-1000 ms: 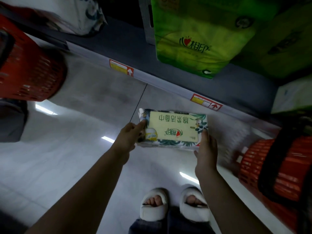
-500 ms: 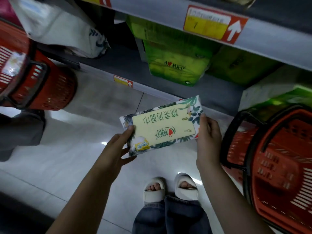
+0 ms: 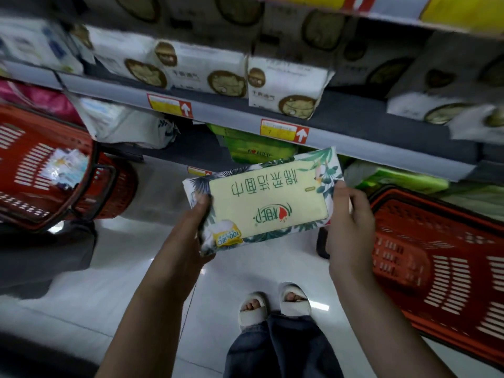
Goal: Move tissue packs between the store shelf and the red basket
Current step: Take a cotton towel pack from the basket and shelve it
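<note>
Grey metal makes the store shelf (image 3: 368,143), the largest thing in view. Its boards run across the top from left to right, with white packs (image 3: 286,85) above and green packs (image 3: 256,151) below. Next in size is the red basket (image 3: 441,271), low at the person's right side, with its open mouth turned toward the person. A second red basket (image 3: 27,159) is at the left, and something small and too blurred to name lies inside it.

Between the two baskets, the tissue pack (image 3: 267,203) is held in the air in front of the lower shelf edge. Its long axis lies nearly left to right, the right end a little higher, and the printed face is toward the camera. The left hand (image 3: 188,236) grips the left short end with the thumb on top. The right hand (image 3: 349,222) has its fingers curled round the right short end. Neither hand is free.

I judge that the shelf lies ahead and above the grip, so the pack would enter it long side first. The right hand is the nearer one to the basket beside it.
</note>
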